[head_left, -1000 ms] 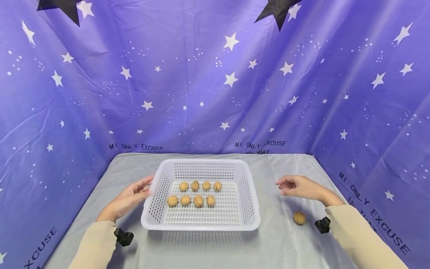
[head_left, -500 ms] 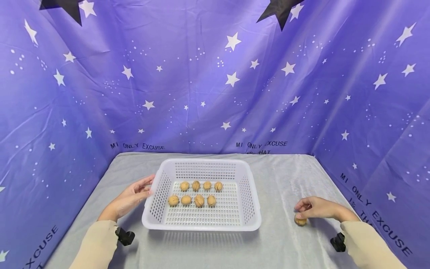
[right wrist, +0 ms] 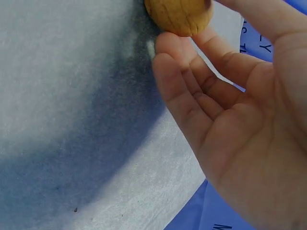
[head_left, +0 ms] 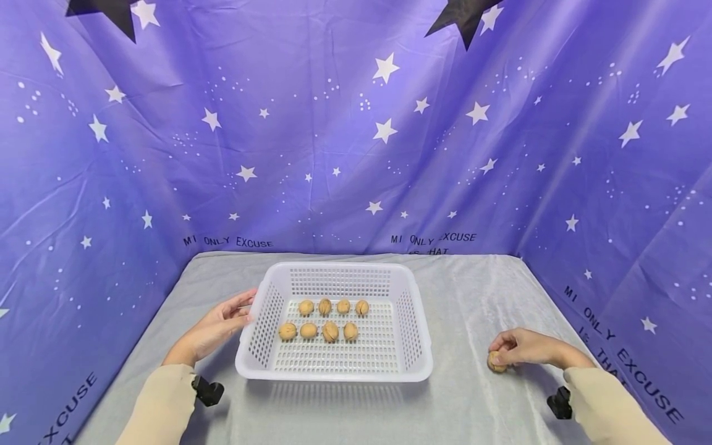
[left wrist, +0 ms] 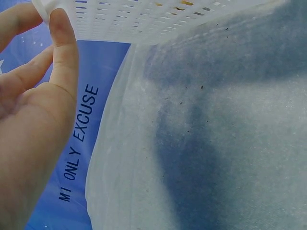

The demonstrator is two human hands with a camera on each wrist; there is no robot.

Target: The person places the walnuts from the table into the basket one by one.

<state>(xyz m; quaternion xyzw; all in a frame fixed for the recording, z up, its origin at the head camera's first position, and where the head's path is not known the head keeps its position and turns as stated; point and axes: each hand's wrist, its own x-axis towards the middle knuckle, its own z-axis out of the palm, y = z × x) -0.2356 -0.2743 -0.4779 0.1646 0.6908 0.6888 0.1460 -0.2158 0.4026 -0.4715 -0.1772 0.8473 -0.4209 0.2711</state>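
Note:
A white plastic basket (head_left: 334,375) with slotted walls stands on the cloth-covered table. Inside it lie two rows of walnuts (head_left: 330,332). My left hand (head_left: 207,330) grips the basket's left rim; the left wrist view shows the thumb (left wrist: 63,57) and fingers pinching that edge. Off to the right of the basket, my right hand (head_left: 528,347) pinches a single walnut (right wrist: 180,17) between thumb and fingertips, low over the cloth. Whether this walnut still touches the table is hard to tell. The hand covers part of its shell.
A grey cloth (head_left: 456,408) covers the table. Purple star-printed curtains (head_left: 334,142) hang behind it and along both sides. Small dark crumbs (left wrist: 202,87) dot the cloth near the left hand. Each wrist carries a black camera (head_left: 207,391).
My right hand has come down and toward me onto the lone walnut, and its fingers have taken hold of it. The left hand and the basket keep their places.

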